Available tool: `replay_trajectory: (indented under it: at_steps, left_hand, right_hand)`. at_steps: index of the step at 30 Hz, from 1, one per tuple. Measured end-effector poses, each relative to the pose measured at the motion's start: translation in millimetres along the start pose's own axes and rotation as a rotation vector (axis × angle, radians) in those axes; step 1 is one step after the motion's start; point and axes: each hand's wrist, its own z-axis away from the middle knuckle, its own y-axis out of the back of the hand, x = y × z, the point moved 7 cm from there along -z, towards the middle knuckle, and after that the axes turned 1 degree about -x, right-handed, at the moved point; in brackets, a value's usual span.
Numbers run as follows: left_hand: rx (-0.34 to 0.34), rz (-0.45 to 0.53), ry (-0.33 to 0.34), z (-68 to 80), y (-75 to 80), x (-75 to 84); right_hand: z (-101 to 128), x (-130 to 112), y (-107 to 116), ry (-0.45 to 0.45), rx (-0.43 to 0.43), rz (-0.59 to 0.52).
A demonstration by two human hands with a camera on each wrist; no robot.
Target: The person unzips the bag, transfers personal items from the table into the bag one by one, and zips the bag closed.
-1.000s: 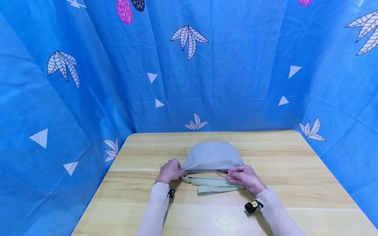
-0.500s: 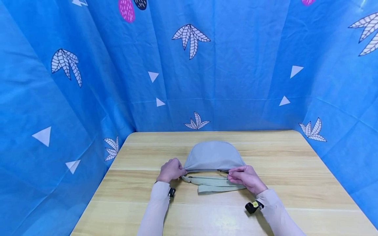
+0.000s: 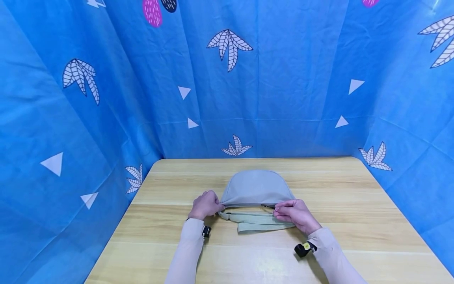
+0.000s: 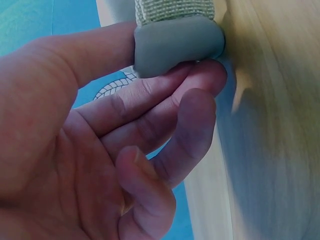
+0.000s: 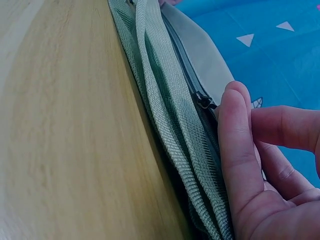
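Observation:
A grey half-moon waist bag (image 3: 256,187) lies flat near the middle of the wooden table (image 3: 354,221), its webbing strap (image 3: 257,223) folded along its near edge. My left hand (image 3: 219,205) pinches the bag's left corner (image 4: 177,42) between thumb and forefinger. Over at the zipper line right of centre, my right hand (image 3: 278,208) pinches the zipper with thumb and forefinger. The dark zipper slider (image 5: 205,102) shows just past my right thumb (image 5: 239,150). Whether the pull tab is between those fingers is hidden.
Blue patterned cloth (image 3: 227,86) hangs around the table at the back and on both sides. Bare wood surrounds the bag on all sides. Both forearms wear pale sleeves, with a small black device (image 3: 303,248) at the right wrist.

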Motion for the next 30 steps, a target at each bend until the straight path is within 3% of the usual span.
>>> replay_trajectory:
  at_steps: [30]
  left_hand:
    - [-0.006,-0.006,-0.004,0.3,-2.6,-1.1]
  right_hand:
    - [8.2,-3.0,11.2,0.001,0.017,-0.025]
